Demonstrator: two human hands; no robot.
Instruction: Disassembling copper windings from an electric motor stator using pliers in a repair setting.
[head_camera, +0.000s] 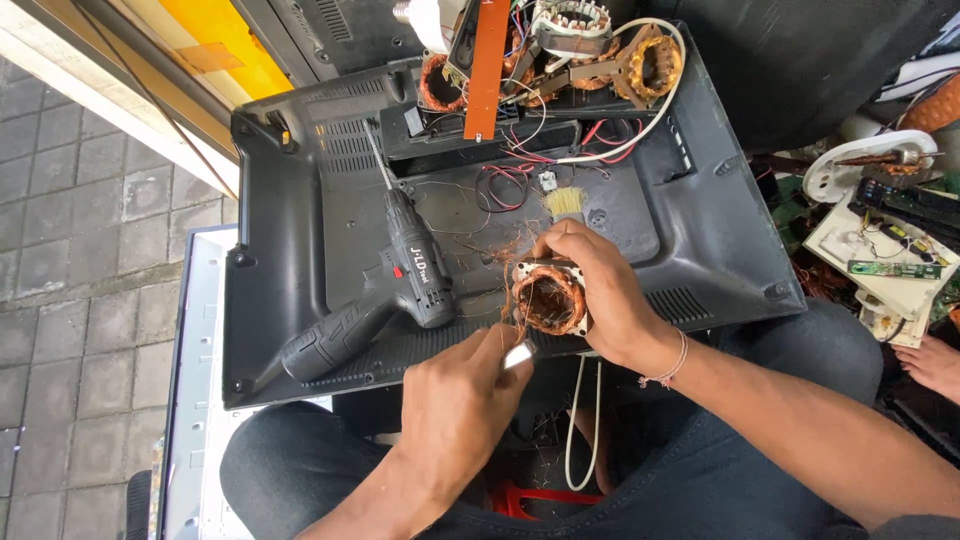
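Copper windings filled the motor core (549, 297), which the right hand (600, 290) grasped from the far right side, fingers curled over its pale square frame. Loose strands of copper wire (510, 318) trailed off its left edge. Just near and left of the core, the left hand (462, 405) was clenched around a small metal tool (519, 354), whose bright tip touched or nearly touched the core's near edge; which of the two could not be told. Both hands worked above a big dark plastic back cover (300, 230) lying across the person's lap.

Left of the core, a dark cordless drill (390, 300) lay on the cover, its bit pointing far and its handle slanting near-left; a small red switch showed on its body and a pale label on its side. Just beyond the right hand lay a small brush (563, 203) with pale bristles. At the far edge rested more wound cores (648, 66), an orange strip (486, 65) and tangled red, black and white wires (560, 150). Far left, a yellow panel (225, 40) sat behind a pale frame. At the right lay a green circuit board (893, 269) on a white piece.
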